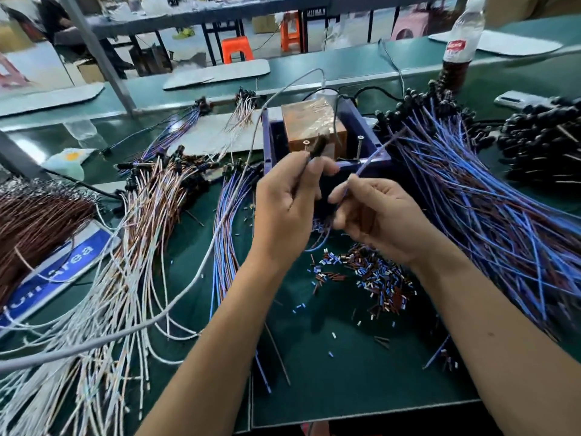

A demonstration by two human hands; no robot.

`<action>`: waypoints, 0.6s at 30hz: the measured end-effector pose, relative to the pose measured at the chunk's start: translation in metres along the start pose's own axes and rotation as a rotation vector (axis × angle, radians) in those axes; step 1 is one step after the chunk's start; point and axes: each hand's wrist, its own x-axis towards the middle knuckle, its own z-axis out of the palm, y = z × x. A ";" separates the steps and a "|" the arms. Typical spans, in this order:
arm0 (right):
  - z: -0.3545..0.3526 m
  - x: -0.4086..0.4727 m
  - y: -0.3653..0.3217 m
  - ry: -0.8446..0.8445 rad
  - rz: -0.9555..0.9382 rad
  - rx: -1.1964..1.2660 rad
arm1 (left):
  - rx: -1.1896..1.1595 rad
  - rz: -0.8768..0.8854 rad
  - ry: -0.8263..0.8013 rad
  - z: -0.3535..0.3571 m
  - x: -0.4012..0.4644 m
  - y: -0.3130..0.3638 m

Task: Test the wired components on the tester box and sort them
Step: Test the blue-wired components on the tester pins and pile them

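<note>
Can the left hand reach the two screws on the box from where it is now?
Probably yes. The left hand is just in front of the box, and nothing blocks the screws. However, it already pinches a black part on a wire.

Green-matted counter (361, 372) in the foreground, seam lines showing near its front edge. Second green counter surface (345, 62) beyond the far edge, running left to right, with pale flat boards (217, 77) laid on it. Grey metal post (100, 55) rising at a slant from the far left part. Grey shelf beam (220, 11) crossing overhead at the top. Behind: orange plastic stools (237, 50), dark-legged furniture, a pink stool (412, 29) at far right, cardboard boxes (91, 72) on a light grey floor (37, 67). Plastic bottle (460, 42) with red label standing at the far right edge. Even, diffuse indoor light; no strong shadows.
</note>
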 end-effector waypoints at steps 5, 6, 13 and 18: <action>0.009 -0.002 0.008 -0.023 0.043 -0.210 | -0.233 -0.129 -0.091 0.011 -0.009 -0.013; 0.009 -0.003 0.008 -0.035 0.057 -0.232 | -0.257 -0.153 -0.114 0.011 -0.010 -0.015; 0.004 -0.005 0.010 -0.109 0.092 -0.364 | -0.463 -0.377 -0.054 0.009 -0.017 -0.023; -0.003 -0.007 0.011 -0.122 0.065 -0.199 | -0.682 -0.473 -0.160 0.002 -0.018 -0.024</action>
